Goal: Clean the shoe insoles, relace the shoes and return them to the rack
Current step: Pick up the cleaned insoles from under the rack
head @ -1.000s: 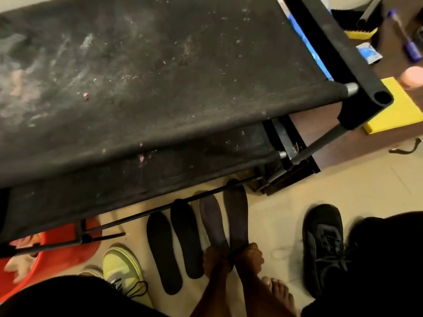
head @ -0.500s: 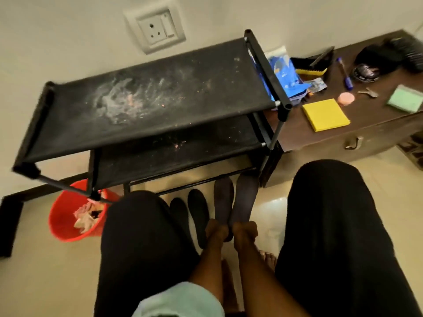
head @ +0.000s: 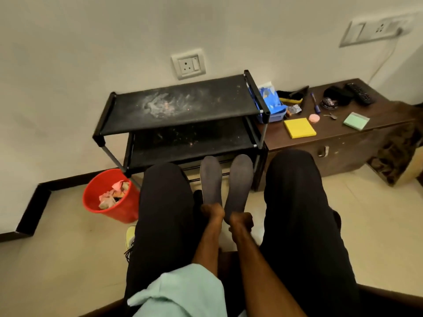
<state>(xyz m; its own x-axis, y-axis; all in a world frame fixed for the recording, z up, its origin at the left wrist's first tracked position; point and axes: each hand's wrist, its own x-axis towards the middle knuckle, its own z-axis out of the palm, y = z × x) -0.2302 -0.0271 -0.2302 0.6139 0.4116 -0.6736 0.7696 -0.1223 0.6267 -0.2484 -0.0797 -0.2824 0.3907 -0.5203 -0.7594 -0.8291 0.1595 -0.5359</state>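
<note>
A round red plastic bucket point(head: 115, 213) of crumpled paper scraps stands on the tiled floor. Beside it is the black fabric rack point(head: 217, 101), its two flat shelves streaked with pale dust. Between the person's knees, the left hand point(head: 211, 210) curls tightly round the heel of one matte grey insole point(head: 211, 179). The right hand point(head: 241, 221) grips its twin point(head: 240, 179) likewise, rounded toes pointing at the rack. A dark wooden cabinet point(head: 343, 143) carries a square yellow pad point(head: 299, 127) and a round black tin point(head: 329, 103), lettering too blurred to read.
</note>
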